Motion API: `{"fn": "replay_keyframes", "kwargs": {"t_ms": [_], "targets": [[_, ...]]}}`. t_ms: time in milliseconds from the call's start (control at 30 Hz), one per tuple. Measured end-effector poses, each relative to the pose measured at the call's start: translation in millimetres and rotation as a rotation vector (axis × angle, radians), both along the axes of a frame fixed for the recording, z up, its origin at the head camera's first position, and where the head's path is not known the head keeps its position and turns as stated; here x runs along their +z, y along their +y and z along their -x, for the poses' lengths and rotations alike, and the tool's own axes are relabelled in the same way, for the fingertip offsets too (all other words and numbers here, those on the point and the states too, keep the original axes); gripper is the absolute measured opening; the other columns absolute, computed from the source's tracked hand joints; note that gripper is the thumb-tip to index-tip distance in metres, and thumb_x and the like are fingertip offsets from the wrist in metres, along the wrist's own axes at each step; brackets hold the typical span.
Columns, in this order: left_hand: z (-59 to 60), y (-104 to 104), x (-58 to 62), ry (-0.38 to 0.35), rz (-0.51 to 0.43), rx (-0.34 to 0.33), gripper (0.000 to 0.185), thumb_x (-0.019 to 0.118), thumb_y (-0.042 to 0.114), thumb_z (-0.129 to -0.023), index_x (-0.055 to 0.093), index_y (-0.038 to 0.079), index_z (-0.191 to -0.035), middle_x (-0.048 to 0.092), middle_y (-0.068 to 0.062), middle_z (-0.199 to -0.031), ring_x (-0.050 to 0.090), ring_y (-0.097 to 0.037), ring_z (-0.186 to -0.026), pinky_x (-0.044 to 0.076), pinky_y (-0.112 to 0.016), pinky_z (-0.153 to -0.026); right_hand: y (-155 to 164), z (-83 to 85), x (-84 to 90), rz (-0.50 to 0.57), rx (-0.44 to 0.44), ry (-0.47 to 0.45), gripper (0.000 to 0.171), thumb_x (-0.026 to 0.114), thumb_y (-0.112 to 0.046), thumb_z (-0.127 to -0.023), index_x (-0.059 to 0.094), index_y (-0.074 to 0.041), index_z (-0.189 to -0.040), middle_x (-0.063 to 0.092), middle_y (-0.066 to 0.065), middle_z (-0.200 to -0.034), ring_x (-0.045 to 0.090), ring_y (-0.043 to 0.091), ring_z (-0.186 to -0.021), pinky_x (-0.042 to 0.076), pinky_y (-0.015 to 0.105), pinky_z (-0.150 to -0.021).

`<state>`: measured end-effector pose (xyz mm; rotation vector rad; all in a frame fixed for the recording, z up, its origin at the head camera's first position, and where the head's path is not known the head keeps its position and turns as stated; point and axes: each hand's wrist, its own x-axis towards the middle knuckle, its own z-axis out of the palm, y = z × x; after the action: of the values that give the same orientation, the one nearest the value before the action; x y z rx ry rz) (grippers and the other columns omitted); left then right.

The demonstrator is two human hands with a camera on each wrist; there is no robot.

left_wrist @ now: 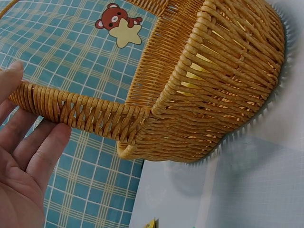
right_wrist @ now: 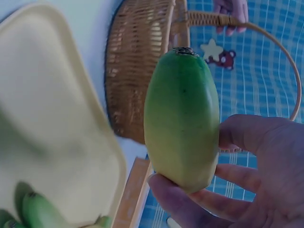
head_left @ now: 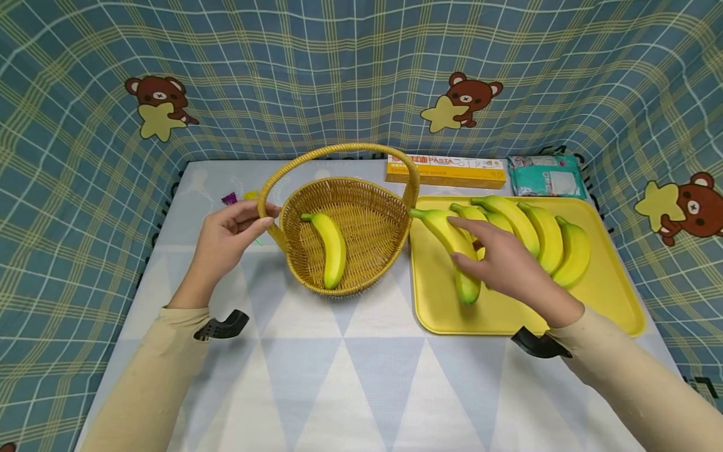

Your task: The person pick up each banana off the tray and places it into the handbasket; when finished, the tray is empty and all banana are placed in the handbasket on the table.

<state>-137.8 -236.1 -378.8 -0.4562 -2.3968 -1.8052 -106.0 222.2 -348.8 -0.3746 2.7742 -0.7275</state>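
Observation:
A woven wicker basket (head_left: 369, 242) with a tall arched handle stands in the middle of the table, and one yellow banana (head_left: 333, 251) lies inside it. My left hand (head_left: 223, 238) holds the left base of the handle (left_wrist: 90, 109), thumb on one side and fingers on the other. In my right hand (head_left: 503, 257) is another banana (head_left: 443, 229), pinched between thumb and fingers over the left part of a yellow tray (head_left: 508, 323). Its green tip (right_wrist: 183, 80) faces the right wrist camera. Several more bananas (head_left: 545, 238) lie on the tray, partly hidden by the right hand.
Behind the tray lie a pasta box (head_left: 446, 172) and a teal packet (head_left: 548, 176). Small purple and yellow wrapped pieces (head_left: 230, 198) sit left of the basket, beyond the left hand. Blue checked cloth (head_left: 316, 81) walls in the table's back and sides.

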Motion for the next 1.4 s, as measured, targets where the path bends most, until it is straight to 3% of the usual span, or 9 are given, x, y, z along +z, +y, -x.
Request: {"fn": "replay_keyframes", "kwargs": {"t_ms": [200, 533, 667, 733, 833, 1000, 1133, 1267, 1400], "targets": [[-1.0, 0.8, -1.3, 0.003, -0.002, -0.003, 0.024, 0.067, 0.006, -0.099, 0.069, -0.003, -0.121, 0.073, -0.004, -0.115, 0.070, -0.012, -0.106, 0.056, -0.022, -0.091, -23.4, 8.7, 3.0, 0.018, 0.060, 0.015, 0.063, 0.066, -0.033, -0.099, 0.043, -0.021, -0.156, 0.055, 0.011, -0.144, 0.061, 0.028, -0.105, 0.055, 0.043, -0.077], [-3.4, 2.0, -1.8, 0.000, 0.005, -0.003, 0.024, 0.067, 0.008, -0.099, 0.070, -0.001, -0.121, 0.073, -0.005, -0.115, 0.070, -0.013, -0.106, 0.056, -0.022, -0.092, -66.5, 41.6, -6.3, 0.115, 0.147, 0.044, 0.064, 0.066, -0.030, -0.098, 0.043, -0.018, -0.156, 0.057, 0.010, -0.144, 0.063, 0.026, -0.105, 0.055, 0.043, -0.084], [-4.8, 1.7, -2.1, 0.002, 0.004, -0.005, 0.024, 0.067, 0.007, -0.099, 0.070, -0.001, -0.121, 0.073, -0.005, -0.115, 0.070, -0.013, -0.106, 0.056, -0.022, -0.092, -85.7, 54.0, -12.0, 0.134, 0.172, 0.043, 0.063, 0.065, -0.030, -0.099, 0.043, -0.018, -0.156, 0.067, 0.010, -0.114, 0.061, 0.021, -0.084, 0.051, 0.037, -0.071], [-5.6, 1.3, -2.4, 0.004, 0.004, -0.005, 0.024, 0.067, 0.007, -0.099, 0.070, -0.002, -0.121, 0.073, -0.005, -0.115, 0.070, -0.013, -0.106, 0.056, -0.022, -0.092, -95.0, 60.2, -15.5, 0.140, 0.178, 0.039, 0.063, 0.065, -0.031, -0.099, 0.043, -0.018, -0.156, 0.066, 0.008, -0.091, 0.056, 0.019, -0.070, 0.046, 0.035, -0.062], [-6.6, 1.0, -2.8, 0.008, 0.002, -0.006, 0.024, 0.067, 0.006, -0.099, 0.070, -0.002, -0.121, 0.073, -0.004, -0.115, 0.070, -0.013, -0.106, 0.056, -0.022, -0.092, -107.1, 69.6, -22.1, 0.142, 0.176, 0.031, 0.062, 0.064, -0.031, -0.099, 0.043, -0.019, -0.156, 0.060, 0.008, -0.076, 0.047, 0.017, -0.057, 0.041, 0.033, -0.055], [-8.4, 1.5, -2.8, 0.005, 0.003, 0.001, 0.024, 0.067, 0.007, -0.099, 0.070, -0.002, -0.121, 0.074, -0.003, -0.115, 0.070, -0.012, -0.105, 0.056, -0.022, -0.091, -123.9, 81.6, -35.8, 0.120, 0.163, -0.003, 0.061, 0.064, -0.030, -0.100, 0.042, -0.017, -0.156, 0.068, 0.009, -0.106, 0.046, 0.015, -0.056, 0.042, 0.032, -0.059], [-10.0, 1.5, -2.9, -0.006, 0.001, 0.007, 0.024, 0.068, 0.008, -0.099, 0.070, -0.002, -0.121, 0.074, -0.003, -0.115, 0.070, -0.012, -0.106, 0.056, -0.022, -0.091, -135.8, 86.9, -47.2, 0.071, 0.187, -0.022, 0.062, 0.065, -0.029, -0.100, 0.042, -0.014, -0.156, 0.067, 0.011, -0.124, 0.054, 0.019, -0.068, 0.044, 0.036, -0.067], [-11.5, 1.2, -3.0, -0.007, 0.004, 0.012, 0.024, 0.068, 0.008, -0.099, 0.070, -0.001, -0.121, 0.074, -0.004, -0.115, 0.070, -0.013, -0.106, 0.056, -0.022, -0.090, -145.7, 88.6, -57.8, 0.024, 0.204, -0.037, 0.063, 0.065, -0.028, -0.100, 0.041, -0.013, -0.156, 0.060, 0.012, -0.139, 0.062, 0.024, -0.102, 0.050, 0.040, -0.085], [-13.3, 1.1, -2.6, -0.006, 0.004, 0.014, 0.024, 0.068, 0.009, -0.099, 0.070, -0.001, -0.121, 0.074, -0.004, -0.115, 0.071, -0.013, -0.105, 0.056, -0.022, -0.090, -153.7, 87.5, -66.3, -0.006, 0.213, -0.051, 0.063, 0.065, -0.028, -0.101, 0.040, -0.013, -0.157, 0.050, 0.012, -0.152, 0.052, 0.029, -0.134, 0.044, 0.043, -0.109]]}}
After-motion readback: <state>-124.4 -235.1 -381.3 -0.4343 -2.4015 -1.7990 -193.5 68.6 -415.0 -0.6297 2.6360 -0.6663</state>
